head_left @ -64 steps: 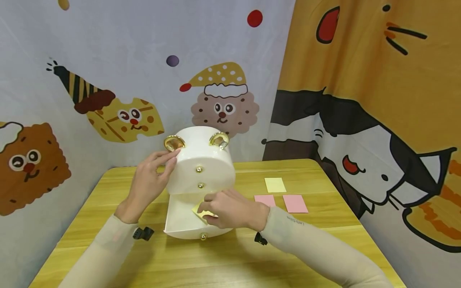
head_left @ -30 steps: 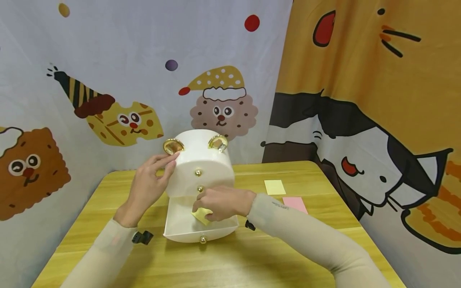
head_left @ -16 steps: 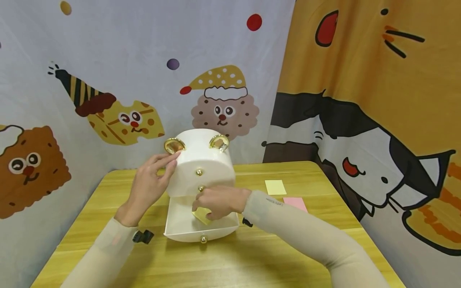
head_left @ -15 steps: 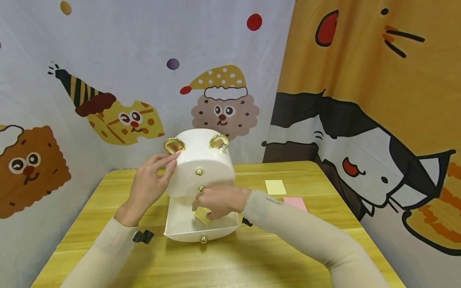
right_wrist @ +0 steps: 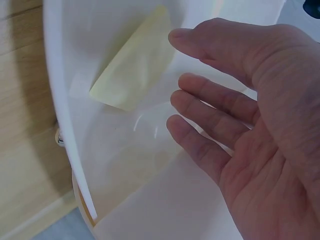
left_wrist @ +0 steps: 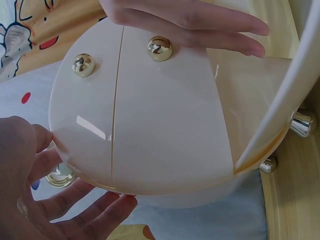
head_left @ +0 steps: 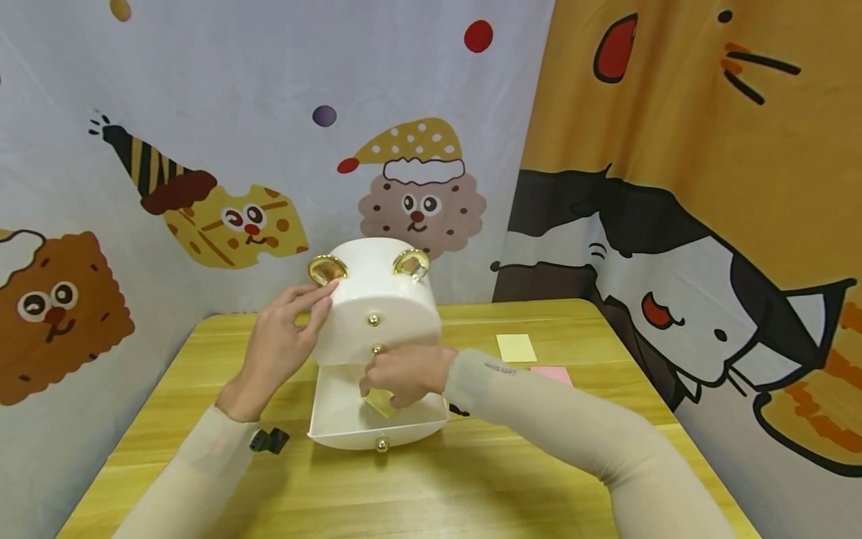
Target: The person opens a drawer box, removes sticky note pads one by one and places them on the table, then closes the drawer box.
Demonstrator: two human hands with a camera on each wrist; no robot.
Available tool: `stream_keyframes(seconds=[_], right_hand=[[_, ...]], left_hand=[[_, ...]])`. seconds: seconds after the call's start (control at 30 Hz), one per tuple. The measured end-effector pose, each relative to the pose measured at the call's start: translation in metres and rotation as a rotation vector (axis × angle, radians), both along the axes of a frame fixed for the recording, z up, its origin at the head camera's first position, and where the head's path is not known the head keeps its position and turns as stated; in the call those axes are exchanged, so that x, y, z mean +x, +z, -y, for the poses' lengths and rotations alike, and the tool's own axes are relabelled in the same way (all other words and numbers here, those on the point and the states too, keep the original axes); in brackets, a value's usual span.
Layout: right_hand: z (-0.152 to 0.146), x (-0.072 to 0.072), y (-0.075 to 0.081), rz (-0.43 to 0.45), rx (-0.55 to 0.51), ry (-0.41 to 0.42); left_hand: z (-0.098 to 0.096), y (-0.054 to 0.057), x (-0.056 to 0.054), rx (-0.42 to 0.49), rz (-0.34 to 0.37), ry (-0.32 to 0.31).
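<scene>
A white rounded drawer box (head_left: pixel 384 288) with gold ears stands on the table; its bottom drawer (head_left: pixel 337 408) is pulled out. My left hand (head_left: pixel 272 344) rests against the box's upper left side, below the left gold ear (head_left: pixel 328 269), with fingers fairly straight. Over the drawer hangs my right hand (head_left: pixel 406 373). A pale yellow sticky note (right_wrist: pixel 132 65) lies slanted inside the drawer. In the right wrist view the thumb and the three fingers I can see are loosely bent, with a small gap between them and the note; the index finger is hidden.
To the right on the wooden table (head_left: pixel 222 374) lie another yellow sticky note (head_left: pixel 515 348) and a pink one (head_left: pixel 552 375), partly behind my sleeve. A gold knob (head_left: pixel 382 445) sticks out from the drawer front. Printed curtains stand behind the table.
My right hand has shifted slightly left over the note in the drawer, and its forearm has swung across, covering one pink note. The left hand stays on the box.
</scene>
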State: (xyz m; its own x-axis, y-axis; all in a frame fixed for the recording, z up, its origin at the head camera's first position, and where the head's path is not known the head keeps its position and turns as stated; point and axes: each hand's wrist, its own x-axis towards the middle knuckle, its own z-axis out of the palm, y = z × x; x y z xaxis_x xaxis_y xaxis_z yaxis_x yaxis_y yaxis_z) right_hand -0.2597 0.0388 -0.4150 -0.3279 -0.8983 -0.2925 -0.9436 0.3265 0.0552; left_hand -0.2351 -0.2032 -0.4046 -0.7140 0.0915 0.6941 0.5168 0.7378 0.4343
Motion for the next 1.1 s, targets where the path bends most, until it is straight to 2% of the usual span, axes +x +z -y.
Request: stream_keyframes(seconds=[0.5, 0.67, 0.83, 0.9, 1.1], right_hand=[[0.012, -0.003, -0.001, -0.017, 0.101, 0.031], [0.018, -0.008, -0.010, -0.027, 0.118, 0.033], [0.020, -0.010, -0.013, -0.050, 0.141, 0.050], [0.019, -0.007, -0.007, -0.058, 0.152, 0.062], [0.019, -0.005, -0.003, -0.057, 0.177, 0.064]], left_hand=[[0.003, -0.002, 0.000, -0.003, -0.010, 0.002], [0.003, -0.002, 0.001, -0.004, -0.006, 0.002], [0.003, -0.001, 0.001, -0.007, -0.001, 0.004], [0.002, -0.001, 0.001, -0.008, 0.004, 0.002], [0.002, 0.000, 0.000, -0.007, 0.014, -0.006]])
